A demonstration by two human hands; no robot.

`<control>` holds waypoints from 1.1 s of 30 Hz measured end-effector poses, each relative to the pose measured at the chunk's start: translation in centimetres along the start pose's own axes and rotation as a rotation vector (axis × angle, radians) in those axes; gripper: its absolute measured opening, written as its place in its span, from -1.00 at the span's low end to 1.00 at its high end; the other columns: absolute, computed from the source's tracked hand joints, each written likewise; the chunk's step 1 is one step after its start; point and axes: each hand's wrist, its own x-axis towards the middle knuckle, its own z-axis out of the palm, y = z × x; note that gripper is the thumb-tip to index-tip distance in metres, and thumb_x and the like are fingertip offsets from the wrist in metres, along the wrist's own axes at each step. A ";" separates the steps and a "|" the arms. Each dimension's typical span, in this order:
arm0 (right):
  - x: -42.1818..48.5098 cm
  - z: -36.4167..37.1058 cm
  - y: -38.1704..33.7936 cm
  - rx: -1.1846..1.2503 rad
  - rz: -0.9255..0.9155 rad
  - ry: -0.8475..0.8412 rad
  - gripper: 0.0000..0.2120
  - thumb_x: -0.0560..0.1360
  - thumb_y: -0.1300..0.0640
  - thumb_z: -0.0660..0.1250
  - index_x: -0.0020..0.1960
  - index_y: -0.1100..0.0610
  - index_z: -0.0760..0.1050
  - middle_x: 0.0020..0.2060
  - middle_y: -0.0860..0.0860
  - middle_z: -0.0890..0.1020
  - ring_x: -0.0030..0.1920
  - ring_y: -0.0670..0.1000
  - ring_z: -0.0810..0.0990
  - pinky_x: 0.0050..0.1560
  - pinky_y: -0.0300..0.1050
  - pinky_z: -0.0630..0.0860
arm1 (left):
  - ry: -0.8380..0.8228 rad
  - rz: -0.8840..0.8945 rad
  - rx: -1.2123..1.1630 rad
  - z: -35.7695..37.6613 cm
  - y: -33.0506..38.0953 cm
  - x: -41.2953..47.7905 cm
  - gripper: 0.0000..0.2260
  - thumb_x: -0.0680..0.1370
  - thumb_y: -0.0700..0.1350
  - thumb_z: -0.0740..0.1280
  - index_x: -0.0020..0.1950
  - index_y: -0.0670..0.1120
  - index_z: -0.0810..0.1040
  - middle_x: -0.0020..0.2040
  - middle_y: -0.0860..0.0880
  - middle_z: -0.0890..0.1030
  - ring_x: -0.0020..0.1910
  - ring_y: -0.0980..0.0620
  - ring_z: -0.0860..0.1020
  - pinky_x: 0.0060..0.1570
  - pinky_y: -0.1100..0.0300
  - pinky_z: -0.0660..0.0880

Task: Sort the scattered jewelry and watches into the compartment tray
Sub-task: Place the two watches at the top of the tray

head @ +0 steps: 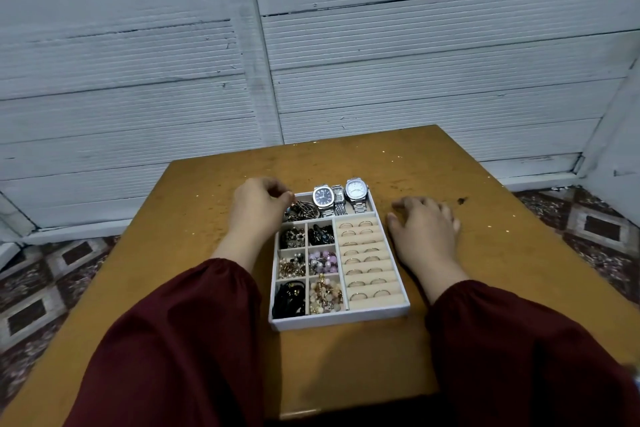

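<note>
Here's the tray (341,321) sitting mid-frame on the table (485,253), and by the look of it the sorting is close to done, with no loose pieces visible on the wood. The left grip (258,204) is at the tray's upper left corner, fingers curled, thumb and forefinger drawn close right over the tangle of chains (303,211). Whether a strand is actually pinched between them, I cannot tell. The right grip (424,229) lies flat on the table just right of the tray, fingers spread and relaxed, holding nothing. Those chains are the tricky bit, I'd say: light, limp and prone to snagging, so lift by a clasp or one loose end rather than the whole knot, or it'll drag its neighbours along. To the right of them, in the tray's top row, the dark watch (322,197), a slim watch (337,199) and the white watch (356,190) stand side by side. They'd be heavier and stiff, with slick glass faces, so best held by the case edges or the metal band. The rings (367,260) are tucked into the padded rolls at right; being tiny and smooth, they would need a fingertip pinch. The pink beads (323,262) and black bands (289,298) fill the lower left compartments.
</note>
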 end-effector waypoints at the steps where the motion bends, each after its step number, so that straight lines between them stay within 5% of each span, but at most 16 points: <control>1: 0.0 -0.1 0.0 0.029 0.007 0.005 -0.71 0.56 -0.03 0.21 0.24 -0.02 0.49 0.26 0.03 0.49 0.33 0.13 0.29 0.31 0.01 0.14 | 0.036 -0.012 -0.042 -0.2 0.3 -0.4 -0.90 0.52 -0.13 0.39 -0.20 0.00 0.58 -0.19 0.05 0.61 -0.17 0.03 0.60 -0.17 0.13 0.57; 6: -0.2 -0.6 0.0 0.330 -0.014 0.060 -0.75 0.54 0.12 0.24 0.20 0.01 0.53 0.16 0.04 0.52 0.24 0.09 0.42 0.29 0.00 0.32 | 0.135 0.000 -0.212 -0.7 0.9 -3.1 -0.95 0.55 -0.16 0.34 -0.02 -0.04 0.57 -0.07 0.01 0.60 -0.18 0.14 0.55 -0.25 0.31 0.46; 11: -0.7 -0.6 -0.4 0.630 -0.045 -0.075 -0.75 0.57 0.12 0.23 0.24 0.01 0.49 0.17 0.01 0.52 0.17 0.00 0.50 0.23 -0.04 0.43 | 0.110 -0.029 -0.283 0.1 -0.1 -6.3 -0.74 0.56 -0.12 0.31 0.25 -0.10 0.49 0.12 0.00 0.57 0.00 0.09 0.56 -0.05 0.26 0.53; 15: -2.0 0.5 -1.1 0.743 -0.018 -0.302 -0.37 0.40 -0.30 0.21 0.39 -0.03 0.34 0.20 -0.01 0.51 0.17 0.05 0.49 0.25 0.07 0.43 | 0.051 -0.127 -0.332 0.9 -0.3 -7.9 -0.62 0.61 -0.01 0.22 0.40 -0.10 0.38 0.31 -0.04 0.49 0.23 0.00 0.48 0.24 -0.01 0.46; 20: -2.8 1.7 -2.1 0.838 0.022 -0.367 0.03 0.04 -0.68 0.10 0.40 -0.20 0.20 0.06 -0.09 0.32 -0.23 -0.24 0.21 -0.25 -0.23 0.16 | 0.050 -0.183 -0.396 1.0 0.0 -8.4 -0.61 0.63 0.04 0.13 0.43 -0.07 0.37 0.37 -0.04 0.46 0.31 -0.02 0.43 0.34 -0.09 0.35; 22: -3.1 1.4 -2.5 0.878 0.031 -0.363 -0.01 0.10 -0.66 0.09 0.42 -0.20 0.17 0.07 -0.09 0.33 -0.26 -0.26 0.15 -0.29 -0.25 0.12 | 0.051 -0.191 -0.396 1.0 0.0 -8.4 -0.61 0.64 0.05 0.11 0.43 -0.06 0.36 0.38 -0.05 0.44 0.33 -0.03 0.41 0.36 -0.09 0.32; 26: -3.1 1.0 -2.3 0.889 0.045 -0.323 -0.43 0.53 -0.28 0.13 0.48 -0.11 0.18 0.34 0.04 0.43 -0.15 -0.19 0.38 -0.17 -0.19 0.35 | 0.070 -0.211 -0.409 1.1 0.2 -8.0 -0.61 0.65 0.04 0.10 0.43 -0.07 0.36 0.40 -0.05 0.42 0.36 -0.04 0.39 0.39 -0.06 0.29; 33: -1.3 1.5 -3.4 0.916 0.061 -0.306 -0.55 0.58 -0.14 0.14 0.44 -0.07 0.27 0.14 0.00 0.44 -0.15 -0.11 0.40 -0.24 -0.20 0.36 | 0.066 -0.204 -0.415 1.2 0.1 -5.8 -0.62 0.65 0.03 0.10 0.42 -0.09 0.38 0.38 -0.07 0.45 0.34 -0.05 0.40 0.39 -0.06 0.28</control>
